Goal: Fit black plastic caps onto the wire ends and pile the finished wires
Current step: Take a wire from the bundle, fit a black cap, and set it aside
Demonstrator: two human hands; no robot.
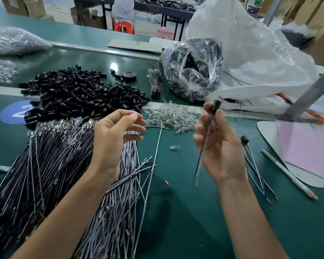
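My right hand (221, 146) holds a capped wire (206, 139) upright, palm toward me, with the black cap (216, 105) at its top between thumb and fingertips. My left hand (114, 135) hovers empty, fingers spread, over a big heap of black and grey wires (51, 174) on the left. A large mound of black plastic caps (82, 94) lies beyond that hand. A small pile of finished wires (254, 161) with a cap on one end lies on the green table to the right of my right hand.
Clear small bulbs (172, 114) lie heaped at centre, one loose bulb (174, 147) nearer. A tied wire bundle (154, 83), a tape roll (128, 75), a clear bag of black parts (193, 70), a large white bag (260, 58), a pink sheet (307, 148) and a pencil (288, 174) surround the work spot.
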